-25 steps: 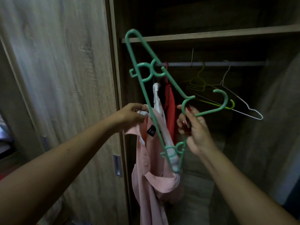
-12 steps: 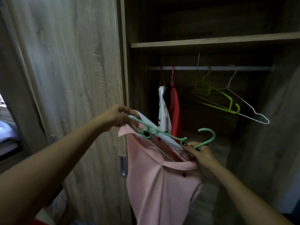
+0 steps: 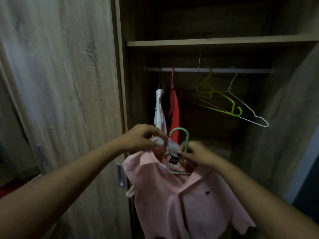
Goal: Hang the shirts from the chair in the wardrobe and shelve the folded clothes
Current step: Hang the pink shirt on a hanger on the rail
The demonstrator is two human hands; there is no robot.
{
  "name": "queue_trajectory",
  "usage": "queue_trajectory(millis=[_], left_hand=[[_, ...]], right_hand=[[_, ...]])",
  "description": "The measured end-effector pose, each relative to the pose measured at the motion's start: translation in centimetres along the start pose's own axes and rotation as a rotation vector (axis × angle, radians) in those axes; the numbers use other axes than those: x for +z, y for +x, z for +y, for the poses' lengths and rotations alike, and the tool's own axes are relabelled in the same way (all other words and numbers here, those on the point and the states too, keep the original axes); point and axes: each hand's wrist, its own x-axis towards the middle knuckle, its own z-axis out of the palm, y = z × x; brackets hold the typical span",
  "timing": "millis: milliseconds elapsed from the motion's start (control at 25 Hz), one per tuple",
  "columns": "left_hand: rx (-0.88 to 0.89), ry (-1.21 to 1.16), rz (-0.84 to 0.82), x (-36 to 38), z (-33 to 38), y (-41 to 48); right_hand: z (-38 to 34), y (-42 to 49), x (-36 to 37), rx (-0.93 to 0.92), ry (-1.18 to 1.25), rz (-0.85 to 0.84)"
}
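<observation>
Pink shirt (image 3: 186, 204): hangs in front of the open wardrobe (image 3: 215, 42), below both hands, collar up, front buttons facing the camera; a dark label shows inside the neck.
Green hanger (image 3: 180, 135): threaded into the shirt's neck, hook standing upright between the two hands, lower bar visible inside the collar.
Left hand (image 3: 143, 138): fingers pinched together on the left side of the collar, just left of the hook.
Right hand (image 3: 198, 153): fingers closed at the base of the hook and the right side of the collar; blur makes it hard to say which of the two they grip.
Rail (image 3: 207, 70): well above the hands, carrying a white shirt (image 3: 159, 112), a red shirt (image 3: 174, 111), a yellow-green hanger (image 3: 222, 102) and a white wire hanger (image 3: 250, 112).
Wardrobe door (image 3: 60, 83): to the left.
</observation>
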Motion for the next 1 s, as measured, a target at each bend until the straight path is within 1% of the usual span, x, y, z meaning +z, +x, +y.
queue_trajectory(millis=[40,80,120,160,200,240,280,320,440,520,600,680,720,760,880,920,960,1000], left_hand=[[-0.020,-0.127,-0.027,0.5,-0.1,0.0],[-0.038,-0.193,-0.008,1.0,-0.3,-0.1],[-0.045,-0.179,0.081,1.2,-0.9,0.0],[-0.045,-0.059,0.190,1.2,-1.7,0.2],[-0.052,0.124,0.252,1.2,-3.1,0.3],[-0.072,0.298,0.231,1.2,-4.0,0.2],[-0.076,0.393,0.175,1.2,-4.9,0.2],[-0.052,0.403,0.123,1.7,-5.6,0.3],[0.073,0.260,0.114,3.5,-5.6,0.7],[0.129,0.222,0.164,4.1,-5.2,1.0],[0.164,0.252,0.234,4.0,-5.3,0.7],[0.137,0.285,0.286,3.9,-6.2,0.3],[0.111,0.302,0.296,3.8,-6.6,0.0],[0.105,0.322,0.302,3.8,-7.1,-0.4],[0.108,0.415,0.276,4.1,-7.7,-1.1],[0.104,0.455,0.264,4.2,-7.9,-1.3],[0.091,0.498,0.249,4.4,-8.1,-1.5],[0.077,0.543,0.248,4.5,-8.4,-1.7]], right_hand=[[0.0,0.0,-0.2,0.000,0.012,0.009],[0.0,0.0,-0.7,-0.004,0.050,0.076],[-0.2,-0.1,-1.4,-0.014,0.079,0.146],[-0.5,-0.3,-2.1,-0.029,0.074,0.180],[-0.8,-0.6,-2.7,-0.047,0.057,0.174],[-1.2,-0.9,-3.3,-0.070,0.058,0.157],[-1.7,-1.1,-3.7,-0.099,0.075,0.143],[-2.4,-1.4,-3.9,-0.129,0.092,0.131],[-3.2,-1.5,-3.9,-0.164,0.175,0.092],[-2.7,-1.9,-3.8,-0.090,0.238,0.083],[-1.0,-2.6,-4.0,0.012,0.197,0.084],[2.1,-3.3,-4.9,0.145,-0.098,0.063],[3.4,-3.7,-5.1,0.213,-0.216,0.025],[4.6,-3.9,-5.2,0.281,-0.240,-0.020],[5.8,-3.9,-4.2,0.483,-0.143,-0.128],[5.7,-3.9,-3.7,0.550,-0.140,-0.133],[5.7,-3.8,-3.2,0.598,-0.139,-0.105],[5.6,-3.7,-2.8,0.608,-0.143,-0.038]])
